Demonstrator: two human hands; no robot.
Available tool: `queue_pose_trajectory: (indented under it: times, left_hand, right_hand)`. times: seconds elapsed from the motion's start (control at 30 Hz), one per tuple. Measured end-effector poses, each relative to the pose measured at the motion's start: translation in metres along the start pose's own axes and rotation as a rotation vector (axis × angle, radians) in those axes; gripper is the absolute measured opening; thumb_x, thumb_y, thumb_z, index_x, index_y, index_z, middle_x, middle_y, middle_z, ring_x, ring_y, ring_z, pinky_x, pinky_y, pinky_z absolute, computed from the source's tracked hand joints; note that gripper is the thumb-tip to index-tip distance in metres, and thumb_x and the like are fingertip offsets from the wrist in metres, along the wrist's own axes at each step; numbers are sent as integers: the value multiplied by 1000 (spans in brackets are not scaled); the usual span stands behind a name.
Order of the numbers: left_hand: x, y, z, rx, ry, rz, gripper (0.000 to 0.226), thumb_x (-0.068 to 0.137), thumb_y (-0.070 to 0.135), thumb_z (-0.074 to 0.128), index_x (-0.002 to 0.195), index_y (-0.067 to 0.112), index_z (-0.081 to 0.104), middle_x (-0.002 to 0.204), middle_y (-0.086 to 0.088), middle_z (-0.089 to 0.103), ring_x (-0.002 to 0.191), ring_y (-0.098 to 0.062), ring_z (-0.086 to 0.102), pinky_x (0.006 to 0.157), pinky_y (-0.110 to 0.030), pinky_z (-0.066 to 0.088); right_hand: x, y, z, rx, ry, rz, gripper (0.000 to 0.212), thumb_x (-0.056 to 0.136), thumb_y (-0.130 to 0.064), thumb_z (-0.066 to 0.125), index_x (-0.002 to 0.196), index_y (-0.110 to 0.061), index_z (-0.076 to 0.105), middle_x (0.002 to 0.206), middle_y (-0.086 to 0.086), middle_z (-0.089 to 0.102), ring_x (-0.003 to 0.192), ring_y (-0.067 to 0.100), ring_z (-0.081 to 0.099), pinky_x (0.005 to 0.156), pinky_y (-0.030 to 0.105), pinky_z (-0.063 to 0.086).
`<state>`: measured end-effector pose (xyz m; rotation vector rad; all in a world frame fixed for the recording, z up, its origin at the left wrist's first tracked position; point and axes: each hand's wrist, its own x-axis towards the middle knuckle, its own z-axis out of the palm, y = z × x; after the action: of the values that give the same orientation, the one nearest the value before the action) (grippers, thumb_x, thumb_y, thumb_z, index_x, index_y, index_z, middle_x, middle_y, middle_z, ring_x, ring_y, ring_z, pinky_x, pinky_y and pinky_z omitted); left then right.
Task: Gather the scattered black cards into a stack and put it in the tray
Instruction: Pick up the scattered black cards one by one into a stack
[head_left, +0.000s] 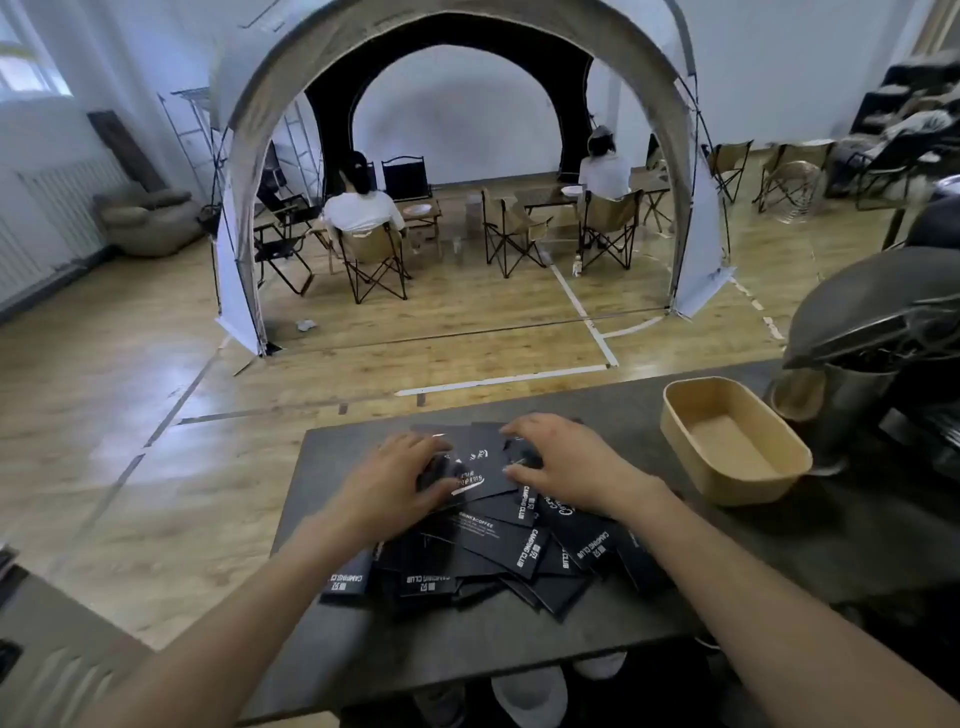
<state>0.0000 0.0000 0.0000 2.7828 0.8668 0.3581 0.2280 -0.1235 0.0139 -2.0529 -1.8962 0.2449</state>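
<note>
Black cards (493, 540) look thin, light and slippery, so we press our spread left hand (395, 480) and right hand (563, 465) on them and should squeeze the pile's edges.

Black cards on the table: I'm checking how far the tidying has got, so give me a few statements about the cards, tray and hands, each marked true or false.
1. The tray has nothing in it. True.
2. The black cards lie in one squared-up stack. False: they are a loose, overlapping heap pointing different ways.
3. Both hands rest on the far part of the heap, the left hand left of the right hand. True.
4. The tray sits to the left of the cards. False: it is to their right, near a dark appliance.
5. The right hand is lifting a card over the tray. False: it is down on the cards, apart from the tray.
</note>
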Motion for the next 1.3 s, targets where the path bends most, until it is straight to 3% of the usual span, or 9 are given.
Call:
queue_pose_trajectory:
  times: [0.27, 0.43, 0.53, 0.67, 0.8, 0.97, 1.13, 1.2, 1.3]
  left_hand:
    - [-13, 2, 10, -63, 96, -67, 44, 87, 48, 71, 125, 27, 64, 117, 10, 64, 115, -15, 55, 101, -35, 44]
    - [-17, 12, 14, -113, 58, -92, 54, 85, 53, 73, 132, 29, 60, 125, 8, 59, 120, -13, 49, 100, -30, 41]
    - [-15, 16, 8, -157, 70, -106, 54, 80, 41, 81, 129, 30, 62, 117, 9, 59, 113, -14, 53, 97, -30, 41]
    - [-19, 20, -7, -297, 141, -9, 32, 85, 15, 78, 112, 33, 71, 99, 18, 57, 90, -4, 60, 85, -30, 52]
    - [-39, 22, -8, -295, 95, 134, 21, 89, 16, 75, 104, 32, 74, 100, 21, 62, 89, -1, 62, 77, -19, 49]
    - [-53, 22, 4, -207, 95, 103, 14, 91, 25, 72, 103, 31, 72, 99, 19, 66, 88, -5, 62, 74, -29, 52]
    - [-60, 19, 0, -216, 153, -4, 11, 88, 25, 75, 97, 29, 70, 85, 19, 66, 78, -3, 61, 68, -25, 49]
    - [-60, 20, -4, -249, 201, -60, 14, 85, 29, 80, 93, 33, 69, 77, 19, 66, 71, 1, 60, 63, -18, 44]
    - [-57, 22, -6, -344, 226, -86, 17, 78, 32, 86, 85, 36, 70, 72, 19, 66, 68, 0, 61, 61, -15, 43]
  right_hand:
    - [7, -14, 22, -6, -31, 12, 50, 90, -43, 70, 137, -30, 58, 129, -5, 60, 127, 16, 50, 103, 37, 46]
    - [8, -7, 22, 43, -56, 8, 58, 89, -44, 71, 143, -29, 52, 139, -5, 54, 133, 15, 42, 111, 34, 37]
    - [10, -5, 17, 106, 14, 19, 48, 83, -37, 79, 128, -29, 65, 122, -8, 62, 119, 11, 51, 105, 34, 43]
    - [2, -10, -5, 559, 91, 4, 9, 90, -22, 76, 97, -18, 79, 88, -4, 76, 83, 9, 70, 82, 26, 56]
    - [6, -11, -7, 448, 57, 62, 26, 84, -44, 78, 102, -24, 78, 89, -11, 77, 84, 3, 71, 86, 30, 60]
    - [14, -24, 14, 130, -149, 142, 59, 68, -52, 88, 118, -28, 71, 100, -13, 74, 94, 7, 69, 88, 34, 58]
    - [9, -11, -4, 509, -124, 276, 35, 75, -21, 88, 108, -20, 76, 91, -6, 75, 83, 9, 70, 81, 27, 57]
    - [5, -2, -13, 761, -55, 348, 28, 79, -13, 83, 106, -15, 75, 93, 3, 77, 85, 20, 74, 81, 36, 59]
    - [-4, -3, -22, 1101, 149, 378, 44, 78, 2, 81, 118, 0, 63, 106, 18, 75, 93, 31, 74, 76, 38, 62]
